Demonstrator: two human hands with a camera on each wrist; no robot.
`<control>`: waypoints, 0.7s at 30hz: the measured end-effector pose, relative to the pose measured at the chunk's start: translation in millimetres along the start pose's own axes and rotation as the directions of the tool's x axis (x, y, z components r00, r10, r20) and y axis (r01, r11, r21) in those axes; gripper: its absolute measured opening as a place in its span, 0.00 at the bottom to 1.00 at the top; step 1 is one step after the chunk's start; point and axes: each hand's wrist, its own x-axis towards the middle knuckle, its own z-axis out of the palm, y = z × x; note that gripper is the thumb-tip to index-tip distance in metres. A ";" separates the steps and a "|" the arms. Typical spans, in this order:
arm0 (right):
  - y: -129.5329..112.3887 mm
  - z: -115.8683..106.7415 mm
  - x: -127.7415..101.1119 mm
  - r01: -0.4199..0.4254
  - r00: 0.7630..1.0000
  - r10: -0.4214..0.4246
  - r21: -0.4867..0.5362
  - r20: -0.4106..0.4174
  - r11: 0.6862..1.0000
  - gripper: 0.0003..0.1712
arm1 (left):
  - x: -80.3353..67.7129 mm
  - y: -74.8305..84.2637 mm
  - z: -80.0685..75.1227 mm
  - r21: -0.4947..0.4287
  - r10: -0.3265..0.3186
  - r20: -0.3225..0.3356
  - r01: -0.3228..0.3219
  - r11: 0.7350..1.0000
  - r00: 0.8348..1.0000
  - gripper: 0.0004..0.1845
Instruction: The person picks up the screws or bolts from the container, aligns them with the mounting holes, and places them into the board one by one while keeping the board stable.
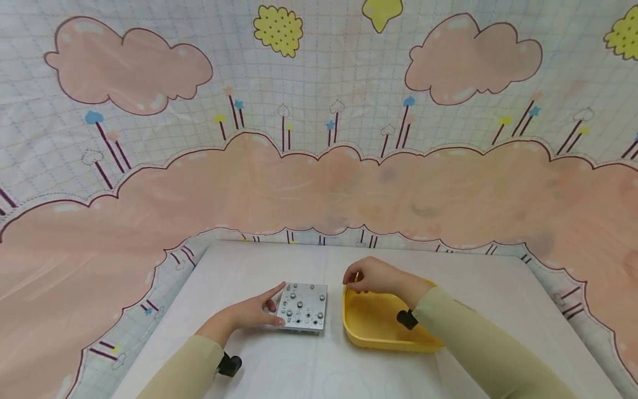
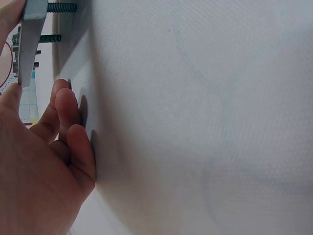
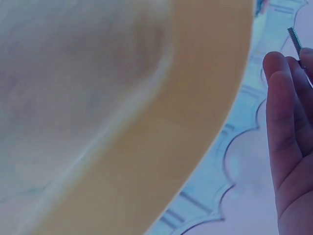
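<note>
A square metal plate (image 1: 311, 303) with several screws in its top face lies left of the yellow bin. My left hand (image 1: 251, 312) holds it at its left side, index finger at the far corner and thumb at the near one. In the left wrist view, threaded screw ends (image 2: 61, 8) stick out beneath the plate (image 2: 32, 46), and the other fingers curl beside it against the tabletop. My right hand (image 1: 380, 276) pinches a small screw (image 3: 294, 40) between thumb and fingers, over the far left corner of the yellow bin (image 1: 394, 344).
A white cloth (image 1: 269, 371) covers the table. Behind it hangs a patterned curtain (image 1: 319, 188) with clouds. My right forearm (image 1: 478, 343) reaches across the bin's right side and hides part of its inside.
</note>
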 end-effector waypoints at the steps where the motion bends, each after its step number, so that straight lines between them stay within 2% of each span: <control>1: -3.5 2.0 3.2 0.010 1.000 -0.010 -0.012 0.005 1.000 0.05 | -0.2 0.2 0.1 0.001 0.000 -0.002 0.000 1.000 1.000 0.56; 10: -40.2 25.3 30.4 0.098 0.993 -0.091 -0.100 0.078 0.990 0.05 | -1.8 1.3 0.8 0.001 -0.010 -0.011 0.010 1.000 1.000 0.56; 21: -62.7 45.0 51.0 0.027 0.987 -0.007 -0.123 0.161 0.992 0.04 | -2.9 2.4 -0.3 -0.019 -0.002 0.002 0.002 1.000 1.000 0.55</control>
